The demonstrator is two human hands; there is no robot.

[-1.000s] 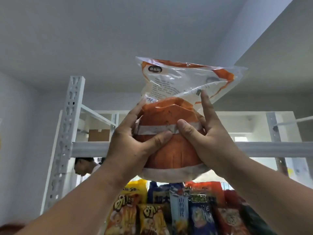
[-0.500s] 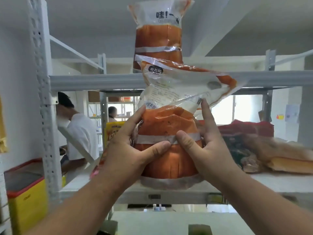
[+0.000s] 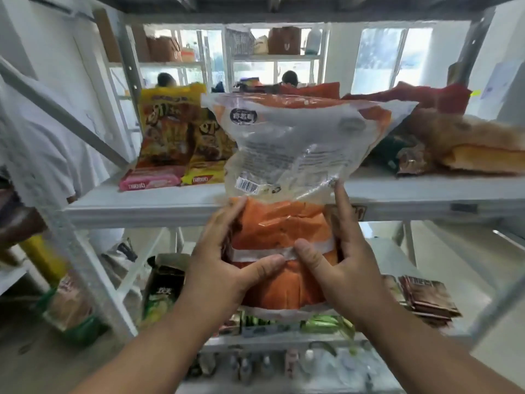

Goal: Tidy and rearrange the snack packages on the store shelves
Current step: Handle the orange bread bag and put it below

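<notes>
Just before the shelf [image 3: 170, 204] edge, both hands clasp an orange snack bag [image 3: 281, 223] upright, off the board. Left hand [image 3: 227, 268] and right hand [image 3: 341, 268] curl round its lower half; long axis vertical, slack top above shelf level.

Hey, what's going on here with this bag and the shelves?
A person is tidying snack shelves. Both hands, left hand and right hand, grip an orange bag held upright in front of the shelf, thumbs on its white band. It is not set down yet. On the shelf, yellow packs stand at the left and red and brown packs lie at the right. More snacks sit on lower shelves.
</notes>
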